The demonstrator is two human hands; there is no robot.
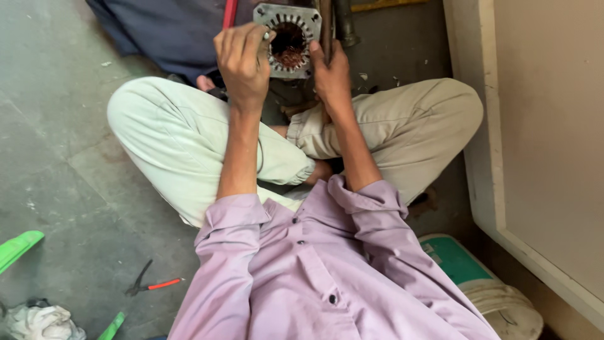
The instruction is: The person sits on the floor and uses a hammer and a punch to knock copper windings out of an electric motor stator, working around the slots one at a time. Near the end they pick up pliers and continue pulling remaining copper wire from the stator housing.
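I sit cross-legged on the floor in pale trousers and a lilac shirt. A square metal motor stator (287, 39) with slots round its bore and copper wire inside stands upright in front of my knees. My left hand (242, 60) grips its left side, fingers curled over the rim. My right hand (331, 74) holds a wooden-handled tool (326, 25) against the stator's right edge. A dark metal rod (345, 24) stands just right of it.
Red-handled pliers (151, 286) lie on the grey floor at lower left, near green plastic pieces (19, 247) and a white rag (41, 322). A white bucket with a green lid (484, 283) sits at my right. A cream cabinet (541, 145) fills the right side. Dark blue cloth (170, 31) lies ahead.
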